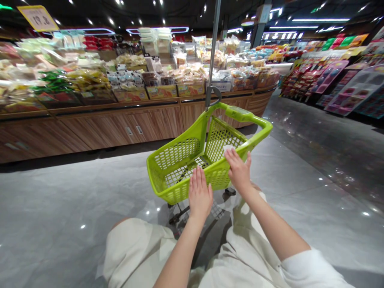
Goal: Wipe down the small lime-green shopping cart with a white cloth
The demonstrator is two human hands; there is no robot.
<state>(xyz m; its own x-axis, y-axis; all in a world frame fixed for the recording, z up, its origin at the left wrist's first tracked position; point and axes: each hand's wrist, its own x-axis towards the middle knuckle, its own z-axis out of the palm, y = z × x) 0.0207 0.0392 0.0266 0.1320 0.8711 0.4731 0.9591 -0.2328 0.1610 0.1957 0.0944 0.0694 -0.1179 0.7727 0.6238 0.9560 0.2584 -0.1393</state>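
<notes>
The left hand [200, 196] lies open, holding nothing, fingers together along the near side of the green cart [220, 176]; further right, the right hand [239, 170], lightly bent, presses a white tissue [228, 148] there. Keeping the tissue flat and the cart braced should help. Glossy grey floor [75, 200] lies beneath us; wooden displays [120, 130] stretch behind, racks [318, 82] standing far right.

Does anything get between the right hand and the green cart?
Just a small white wad, perhaps tissue, at the tips of the right hand, by the near rim of the green cart; nothing else visible blocks it.
</notes>
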